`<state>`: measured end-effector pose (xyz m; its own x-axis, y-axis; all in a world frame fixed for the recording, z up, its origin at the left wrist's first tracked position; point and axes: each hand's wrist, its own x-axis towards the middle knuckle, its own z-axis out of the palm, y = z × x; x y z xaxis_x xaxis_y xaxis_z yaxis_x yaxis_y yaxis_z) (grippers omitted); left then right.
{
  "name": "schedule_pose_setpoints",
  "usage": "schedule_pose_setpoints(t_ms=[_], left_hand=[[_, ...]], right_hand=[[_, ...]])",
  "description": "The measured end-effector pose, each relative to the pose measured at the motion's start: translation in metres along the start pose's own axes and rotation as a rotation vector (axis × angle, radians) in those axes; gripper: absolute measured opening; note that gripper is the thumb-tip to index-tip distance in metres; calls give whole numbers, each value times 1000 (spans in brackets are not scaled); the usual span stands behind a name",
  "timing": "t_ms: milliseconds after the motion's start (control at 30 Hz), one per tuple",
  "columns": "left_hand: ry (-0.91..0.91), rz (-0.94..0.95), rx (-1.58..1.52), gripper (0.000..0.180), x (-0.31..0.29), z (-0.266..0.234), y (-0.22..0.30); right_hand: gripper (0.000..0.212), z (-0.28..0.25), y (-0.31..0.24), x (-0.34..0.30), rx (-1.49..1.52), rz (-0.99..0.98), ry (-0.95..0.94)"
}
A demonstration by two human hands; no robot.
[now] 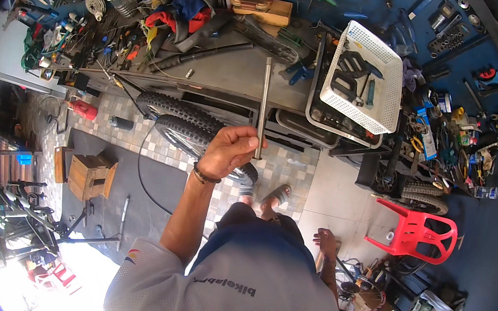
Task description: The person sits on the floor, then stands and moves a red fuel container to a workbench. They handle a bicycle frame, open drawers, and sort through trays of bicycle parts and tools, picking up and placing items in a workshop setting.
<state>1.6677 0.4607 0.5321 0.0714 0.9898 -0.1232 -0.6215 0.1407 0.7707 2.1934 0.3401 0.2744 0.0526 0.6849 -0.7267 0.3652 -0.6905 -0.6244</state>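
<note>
My left hand (229, 152) is raised in front of me, with thumb and fingers closed round the lower part of a long, slim, silvery metal rod (264, 98). The rod stands nearly upright in the picture, its upper end over the front of the workbench (234, 70). A dark bracelet circles that wrist. Below the hand are two knobbly bicycle tyres (184, 124), partly hidden by it. My right hand (326, 242) hangs low at my side, fingers loosely apart, with nothing seen in it.
A white perforated basket (386, 101) with pedals and tools stands on the bench's right. Cloths (185, 14) and tools crowd its left. A red plastic chair (417, 232) is to the right. A wooden box (87, 178) sits on the dark mat (149, 187) at left.
</note>
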Motion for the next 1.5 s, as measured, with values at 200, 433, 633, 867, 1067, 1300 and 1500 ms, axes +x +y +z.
schedule_pose_setpoints(t_ms=[200, 433, 633, 867, 1067, 1300, 1500], left_hand=[[43, 13, 115, 18, 9, -9, 11], [3, -13, 184, 16, 8, -11, 14], [-71, 16, 183, 19, 6, 1, 17], [-162, -11, 179, 21, 2, 13, 31], [236, -140, 411, 26, 57, -56, -2], [727, -27, 853, 37, 154, -215, -35], [1016, 91, 439, 32, 147, -126, -159]], right_hand=[[38, 5, 38, -11, -161, -27, -38], [31, -5, 80, -30, -434, -91, 38], [31, 0, 53, -27, -134, 33, 22], [33, 7, 33, -17, 76, 66, 56], [36, -5, 52, -24, 73, 88, 57], [34, -19, 66, -41, 107, 123, 80], [26, -10, 92, -67, 152, 134, 191]])
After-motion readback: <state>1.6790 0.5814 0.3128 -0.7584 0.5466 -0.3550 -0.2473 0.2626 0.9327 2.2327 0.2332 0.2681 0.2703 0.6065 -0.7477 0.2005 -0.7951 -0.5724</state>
